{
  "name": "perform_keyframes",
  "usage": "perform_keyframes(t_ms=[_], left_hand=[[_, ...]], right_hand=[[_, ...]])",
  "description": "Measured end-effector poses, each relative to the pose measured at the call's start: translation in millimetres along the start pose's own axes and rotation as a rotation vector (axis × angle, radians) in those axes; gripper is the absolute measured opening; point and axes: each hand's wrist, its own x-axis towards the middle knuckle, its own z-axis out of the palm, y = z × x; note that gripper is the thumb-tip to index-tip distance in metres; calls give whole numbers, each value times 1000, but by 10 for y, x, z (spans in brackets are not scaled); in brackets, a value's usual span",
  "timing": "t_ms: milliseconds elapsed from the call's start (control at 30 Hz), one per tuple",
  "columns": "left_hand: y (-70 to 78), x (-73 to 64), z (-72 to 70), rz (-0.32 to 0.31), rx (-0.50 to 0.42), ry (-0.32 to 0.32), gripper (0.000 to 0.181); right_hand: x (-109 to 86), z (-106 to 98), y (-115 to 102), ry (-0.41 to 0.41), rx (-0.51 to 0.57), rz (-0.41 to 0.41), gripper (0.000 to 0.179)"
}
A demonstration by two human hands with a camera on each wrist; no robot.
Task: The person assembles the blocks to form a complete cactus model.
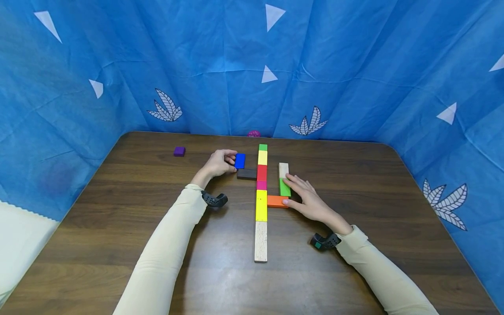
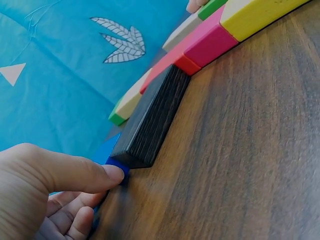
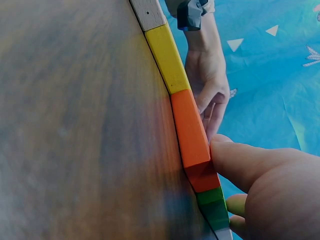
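Note:
My left hand (image 1: 218, 164) pinches a blue block (image 1: 240, 160) lying flat, its thumb at the near edge by a black block (image 1: 246, 174). That black block reaches sideways to the red block (image 1: 261, 173) of a long row. On the other side, my right hand (image 1: 311, 202) has its thumb at the outer end of an orange block (image 1: 276, 201). Its fairly straight fingers touch a green block (image 1: 285, 188), which runs up from the orange one to a pale wooden block (image 1: 283, 169). In the right wrist view the thumb (image 3: 225, 152) lies against the orange block's edge.
The row's other blocks are a small green (image 1: 263, 147), a cream (image 1: 262, 157), a magenta (image 1: 261, 185), a yellow (image 1: 261, 205) and a long pale wooden one (image 1: 260, 242). A purple block (image 1: 179, 151) lies alone at the back left. Blue cloth (image 1: 220, 65) hangs behind the table.

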Motion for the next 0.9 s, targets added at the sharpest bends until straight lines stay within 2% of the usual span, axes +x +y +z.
perform_keyframes(t_ms=[500, 667, 733, 800, 900], left_hand=[[-6, -16, 34, 20, 15, 8, 64], [-20, -66, 15, 26, 12, 17, 64], [-32, -98, -4, 43, 21, 41, 62], [-48, -130, -31, 74, 42, 94, 58], [-78, -170, -86, 140, 62, 243, 48]], right_hand=[[2, 4, 1, -7, 9, 13, 67], [2, 6, -4, -11, 11, 9, 68], [3, 3, -7, -9, 13, 5, 69], [5, 1, -7, -7, 9, 2, 69], [9, -5, -2, -5, 2, 4, 69]])
